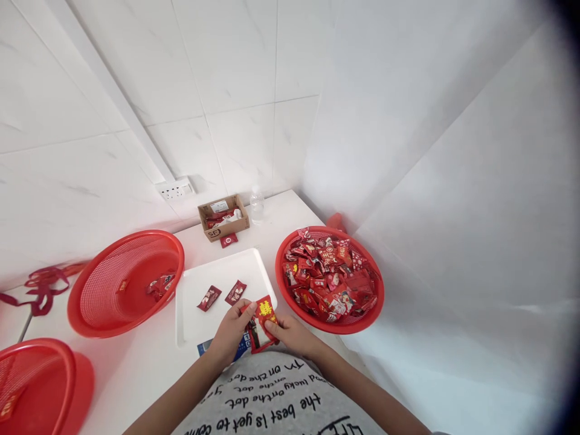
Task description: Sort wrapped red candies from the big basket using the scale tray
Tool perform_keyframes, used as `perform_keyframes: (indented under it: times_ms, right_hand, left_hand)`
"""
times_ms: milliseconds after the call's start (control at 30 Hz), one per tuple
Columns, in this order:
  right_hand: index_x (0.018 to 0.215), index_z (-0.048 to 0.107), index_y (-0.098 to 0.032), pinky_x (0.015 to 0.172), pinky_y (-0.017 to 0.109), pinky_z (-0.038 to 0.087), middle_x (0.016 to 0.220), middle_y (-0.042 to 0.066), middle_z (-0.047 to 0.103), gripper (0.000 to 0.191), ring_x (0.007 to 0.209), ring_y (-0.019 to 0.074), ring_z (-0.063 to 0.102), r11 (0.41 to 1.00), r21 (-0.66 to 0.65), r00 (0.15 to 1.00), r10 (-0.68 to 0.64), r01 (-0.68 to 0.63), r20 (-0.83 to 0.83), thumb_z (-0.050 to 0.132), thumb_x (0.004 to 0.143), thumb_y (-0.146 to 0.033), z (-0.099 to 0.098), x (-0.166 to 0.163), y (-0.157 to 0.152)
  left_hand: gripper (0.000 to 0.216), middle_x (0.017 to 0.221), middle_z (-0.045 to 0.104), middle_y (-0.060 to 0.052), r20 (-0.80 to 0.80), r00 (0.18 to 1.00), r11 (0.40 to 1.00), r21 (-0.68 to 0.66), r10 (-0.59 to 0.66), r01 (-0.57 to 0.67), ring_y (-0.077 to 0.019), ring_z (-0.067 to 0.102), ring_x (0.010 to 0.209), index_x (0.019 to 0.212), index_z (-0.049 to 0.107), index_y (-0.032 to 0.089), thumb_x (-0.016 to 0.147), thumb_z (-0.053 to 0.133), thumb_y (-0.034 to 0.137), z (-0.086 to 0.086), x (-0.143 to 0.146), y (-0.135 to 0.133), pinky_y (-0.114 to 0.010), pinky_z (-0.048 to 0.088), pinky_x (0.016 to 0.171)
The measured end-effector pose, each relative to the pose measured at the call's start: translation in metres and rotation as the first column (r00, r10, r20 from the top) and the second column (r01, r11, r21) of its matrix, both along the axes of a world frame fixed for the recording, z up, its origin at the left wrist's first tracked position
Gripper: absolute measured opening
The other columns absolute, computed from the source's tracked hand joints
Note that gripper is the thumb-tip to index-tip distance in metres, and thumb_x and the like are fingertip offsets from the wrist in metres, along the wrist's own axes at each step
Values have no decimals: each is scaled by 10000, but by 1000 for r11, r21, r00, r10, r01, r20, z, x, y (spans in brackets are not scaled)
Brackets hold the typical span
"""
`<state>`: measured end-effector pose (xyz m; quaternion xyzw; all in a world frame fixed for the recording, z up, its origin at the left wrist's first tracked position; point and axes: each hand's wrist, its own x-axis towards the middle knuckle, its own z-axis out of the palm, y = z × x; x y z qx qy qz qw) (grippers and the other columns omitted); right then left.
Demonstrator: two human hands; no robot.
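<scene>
Between both hands, close to my body, is a red candy packet [263, 320] with yellow lettering. My left hand [233, 329] pinches its left edge, and my right hand [292, 332] grips the right side with the thumb on top. Just beyond the hands lies a white tray [193, 323] with two small dark red packets, the left packet [209, 298] and the right packet [236, 292]. A blue printed item [205, 347] shows partly under my left hand. To the right of the tray stands a red basket [283, 311] heaped with red packets.
At left stand a red basket [102, 296] with a few packets and another red basket [58, 386]. By the wall are a small cardboard box [231, 229], a clear bottle [257, 205] and one packet [229, 240]. A red ribbon [43, 290] lies far left.
</scene>
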<state>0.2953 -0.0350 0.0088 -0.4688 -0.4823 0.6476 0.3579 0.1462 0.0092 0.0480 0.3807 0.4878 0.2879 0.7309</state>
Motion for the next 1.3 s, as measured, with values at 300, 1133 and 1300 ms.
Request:
perform_keyframes:
  times_ms: [300,1133,1300]
  right_hand:
    - [765,591,-123,575,235,363,648,-7,509,473,601,113,441,986,72,987,-156,153,30,445,778,-573,3,4,10]
    - [695,562,-128,491,221,320,536,-23,482,529,485,87,404,991,-81,990,-111,104,-86,461,723,-647,2,-9,8]
    - [729,582,-116,509,237,353,600,16,543,559,519,108,454,987,-82,985,-149,142,-87,434,732,-655,5,-12,11]
  left_hand:
    - [434,720,676,-40,-113,951,958,-30,-287,286,-208,600,699,899,629,141,722,549,530,3,5,-2,-325,447,710]
    - [470,520,512,16,-287,906,935,82,-310,346,-115,433,527,570,515,145,742,469,580,9,-8,-3,-235,347,575]
    - [479,535,533,6,-313,893,926,90,-323,367,-136,472,553,580,512,152,748,435,595,5,-11,-3,-253,371,599]
